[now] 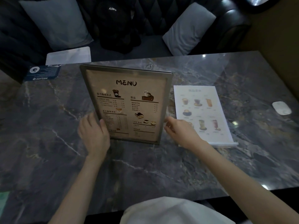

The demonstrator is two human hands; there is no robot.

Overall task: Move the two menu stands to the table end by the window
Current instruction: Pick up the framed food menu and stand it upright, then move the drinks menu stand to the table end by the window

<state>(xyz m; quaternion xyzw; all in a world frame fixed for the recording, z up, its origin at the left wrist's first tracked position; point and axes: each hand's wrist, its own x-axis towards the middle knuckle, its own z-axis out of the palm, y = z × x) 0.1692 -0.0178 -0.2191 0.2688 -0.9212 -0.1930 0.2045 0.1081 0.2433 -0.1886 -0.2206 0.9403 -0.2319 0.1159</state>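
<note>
Upright brown framed MENU stand (pixel 127 105), tabletop centre | clasped at both side edges by left hand (pixel 93 133) and right hand (pixel 179 130), steadied for lifting | white drinks menu stand (pixel 202 113) untouched toward right edge.

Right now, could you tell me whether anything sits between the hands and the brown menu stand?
Nothing visible does. The left hand has its thumb on the front of the brown menu stand at its left edge, and the right hand is at its right edge. The white menu stand stands just beyond the right hand, not between.
</note>
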